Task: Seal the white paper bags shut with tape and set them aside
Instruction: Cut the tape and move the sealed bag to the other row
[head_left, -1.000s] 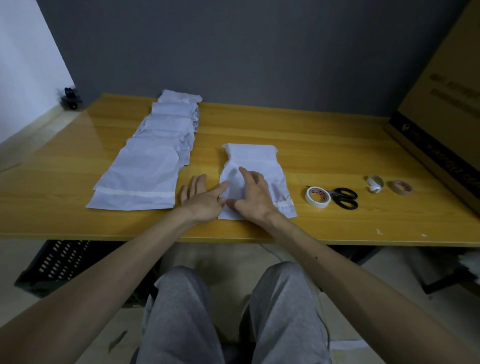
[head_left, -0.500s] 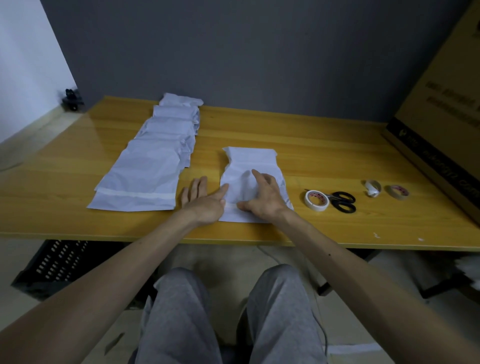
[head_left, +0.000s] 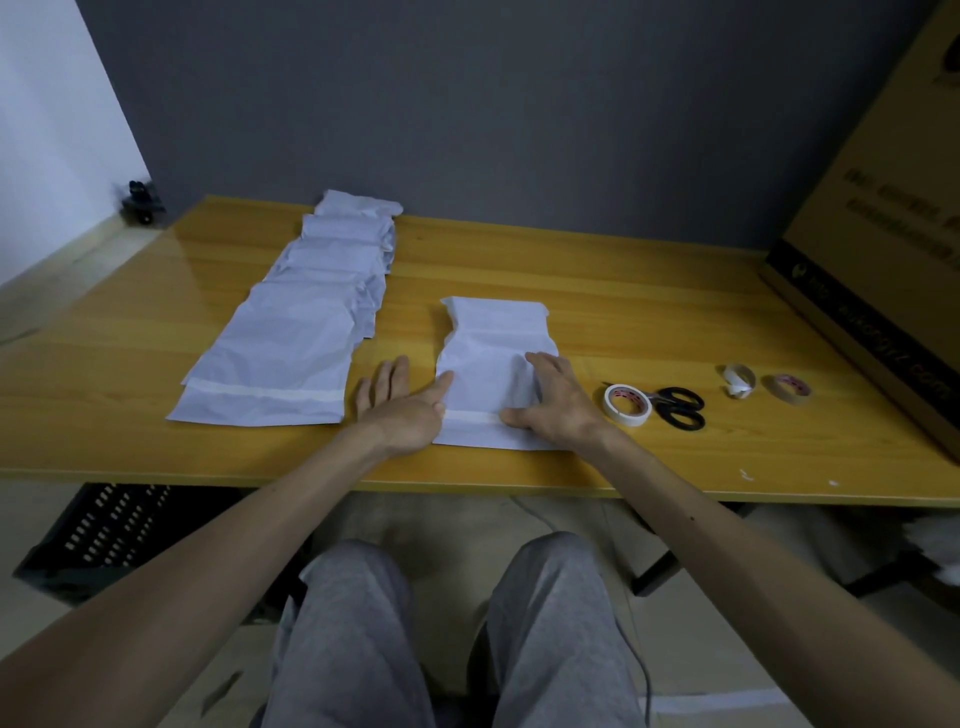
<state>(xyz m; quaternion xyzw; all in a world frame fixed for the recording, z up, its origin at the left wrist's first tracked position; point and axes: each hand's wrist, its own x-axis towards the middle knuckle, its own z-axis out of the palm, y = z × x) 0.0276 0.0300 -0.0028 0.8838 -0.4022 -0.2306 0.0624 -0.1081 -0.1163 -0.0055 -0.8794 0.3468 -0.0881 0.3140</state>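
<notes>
Worktop (head_left: 597, 291): yellow wood-grain, glossy, reflective at left. Bag (head_left: 493, 364): white paper, matt, creased, with smooth tape strip (head_left: 470, 417). Scissors (head_left: 675, 408): black plastic handles. Box (head_left: 883, 218): matt brown cardboard.

Carrying everything on a glossy yellow wooden table (head_left: 519, 270): holding a row of overlapping white paper bags (head_left: 291, 343) at the left, one taped bag (head_left: 488, 332) near the front edge, a white tape roll (head_left: 627, 405) touching black scissors (head_left: 678, 408) beside it, a crumpled white roll (head_left: 738, 380) and a brownish roll (head_left: 787, 388) farther right, and bearing a large cardboard box (head_left: 883, 260) at the right end.
</notes>
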